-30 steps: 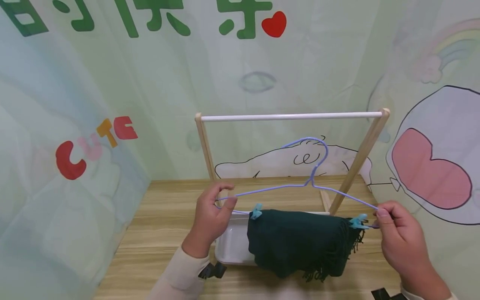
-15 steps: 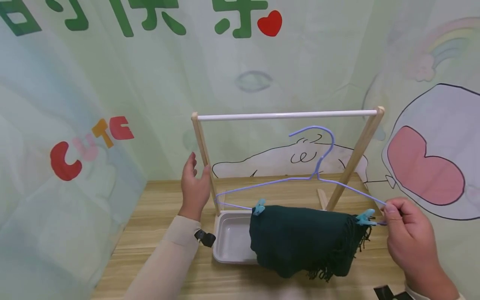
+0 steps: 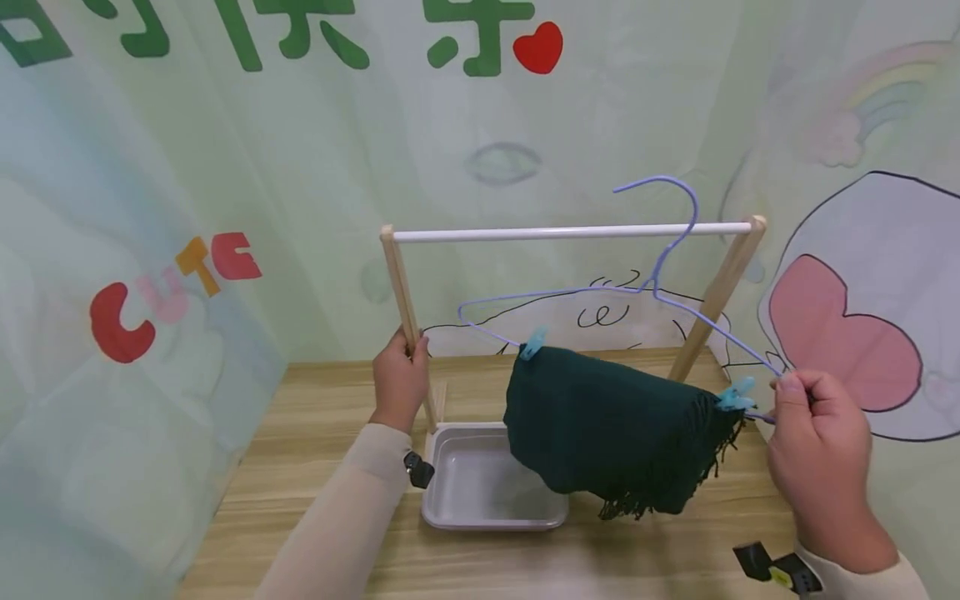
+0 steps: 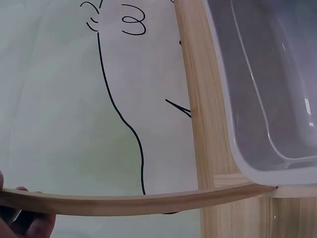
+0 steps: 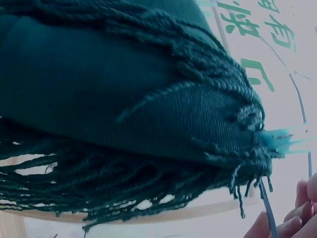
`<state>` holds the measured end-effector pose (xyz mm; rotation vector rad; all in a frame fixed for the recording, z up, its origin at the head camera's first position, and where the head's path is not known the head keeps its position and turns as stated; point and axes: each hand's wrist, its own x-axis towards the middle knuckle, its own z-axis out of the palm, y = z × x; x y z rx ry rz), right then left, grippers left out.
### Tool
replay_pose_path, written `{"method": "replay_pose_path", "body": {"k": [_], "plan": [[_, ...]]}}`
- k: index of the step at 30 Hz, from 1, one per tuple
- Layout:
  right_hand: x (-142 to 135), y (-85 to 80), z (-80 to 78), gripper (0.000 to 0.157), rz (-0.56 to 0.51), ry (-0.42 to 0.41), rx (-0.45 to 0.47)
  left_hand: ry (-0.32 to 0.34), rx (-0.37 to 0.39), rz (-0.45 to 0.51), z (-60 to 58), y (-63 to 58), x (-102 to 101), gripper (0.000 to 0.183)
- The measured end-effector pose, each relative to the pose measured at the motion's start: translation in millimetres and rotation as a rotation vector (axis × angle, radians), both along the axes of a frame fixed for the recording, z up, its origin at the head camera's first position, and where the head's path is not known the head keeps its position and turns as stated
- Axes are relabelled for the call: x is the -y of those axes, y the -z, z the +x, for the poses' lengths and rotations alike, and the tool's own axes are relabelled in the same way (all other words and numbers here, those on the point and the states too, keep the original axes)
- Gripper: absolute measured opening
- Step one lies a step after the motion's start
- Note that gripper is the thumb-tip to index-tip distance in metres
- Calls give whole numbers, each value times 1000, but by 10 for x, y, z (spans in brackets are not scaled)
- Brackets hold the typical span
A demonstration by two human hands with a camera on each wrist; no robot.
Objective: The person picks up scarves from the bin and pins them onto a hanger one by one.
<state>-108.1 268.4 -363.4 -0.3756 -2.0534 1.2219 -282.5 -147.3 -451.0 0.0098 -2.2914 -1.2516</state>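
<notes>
My right hand (image 3: pixel 821 454) grips the right end of a purple-blue clothes hanger (image 3: pixel 555 293) in the head view. A dark green fringed scarf (image 3: pixel 607 421) hangs folded from the hanger's lower bar, held by two light blue clothespins (image 3: pixel 534 343). The hanger tilts, its right end lower, and its hook overlaps the rack's white rail (image 3: pixel 525 233). My left hand (image 3: pixel 400 379) grips the left wooden post (image 3: pixel 405 292) of the rack. The right wrist view shows the fringe and a clothespin (image 5: pixel 277 141) close up near my fingers (image 5: pixel 290 228).
A light grey tray (image 3: pixel 495 525) stands at the foot of the rack, partly behind the scarf. The right wooden post (image 3: pixel 716 300) rises beyond the hanger. A printed curtain (image 3: pixel 322 167) backs the wood-grain table (image 3: pixel 300 467).
My left hand has let go of the hanger's left end and taken hold of the rack's left post. My right hand has raised the hanger and scarf, the hook now at rail height.
</notes>
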Motion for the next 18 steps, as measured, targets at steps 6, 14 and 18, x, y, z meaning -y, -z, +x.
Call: {"method": "replay_pose_path", "body": {"k": [6,14,18], "plan": [[139,-28,-223,26,-10,-3,60,10,31,5,-13,4,-16,26],[342,171,-502,35,63,-18,93,10,5,-7,-18,38,2,26],[443,294,-517,36,49,-39,156,4,-1,-20,2,36,26,26]]}}
